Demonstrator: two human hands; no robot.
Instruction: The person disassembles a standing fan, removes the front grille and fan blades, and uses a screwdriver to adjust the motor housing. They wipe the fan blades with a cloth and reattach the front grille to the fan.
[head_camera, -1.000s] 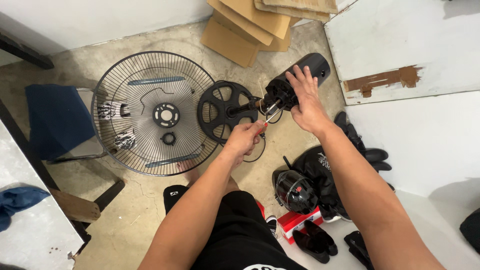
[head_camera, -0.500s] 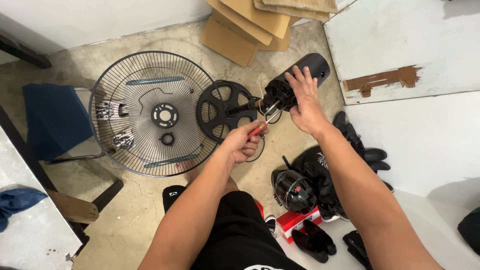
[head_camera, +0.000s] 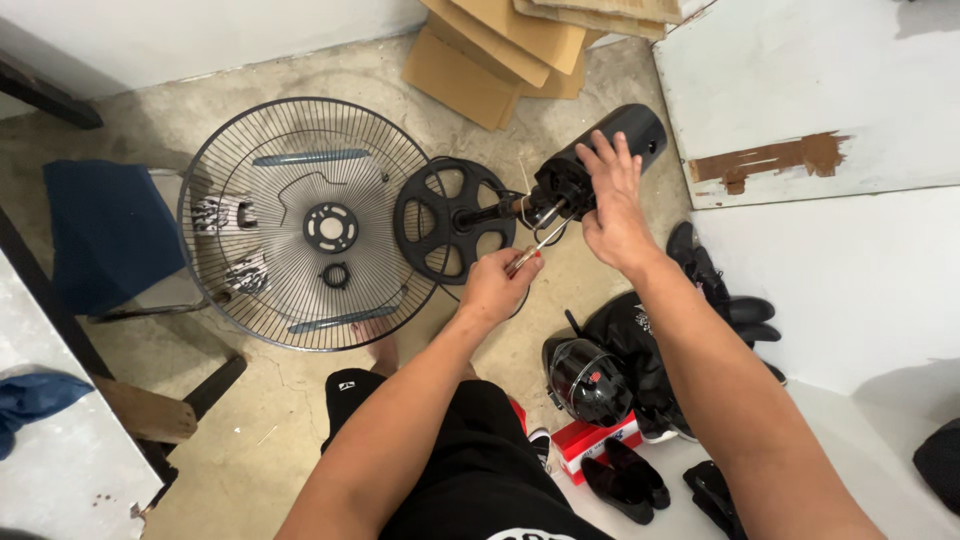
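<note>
Black cylindrical fan motor housing (head_camera: 600, 160) lies on the concrete floor, right hand (head_camera: 612, 205) laid over it, fingers spread, likely to steady it. Left hand (head_camera: 497, 285) pinches a thin red-handled screwdriver (head_camera: 535, 248), tip aimed at the motor front beside the black spoked plastic disc (head_camera: 452, 220). Tip contact hidden; screw not visible. Round wire fan guard (head_camera: 300, 225) lies just beside the disc.

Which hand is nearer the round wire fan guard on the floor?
Left. The left hand is just right of the wire fan guard; the right hand rests farther right on the black motor housing.
</note>
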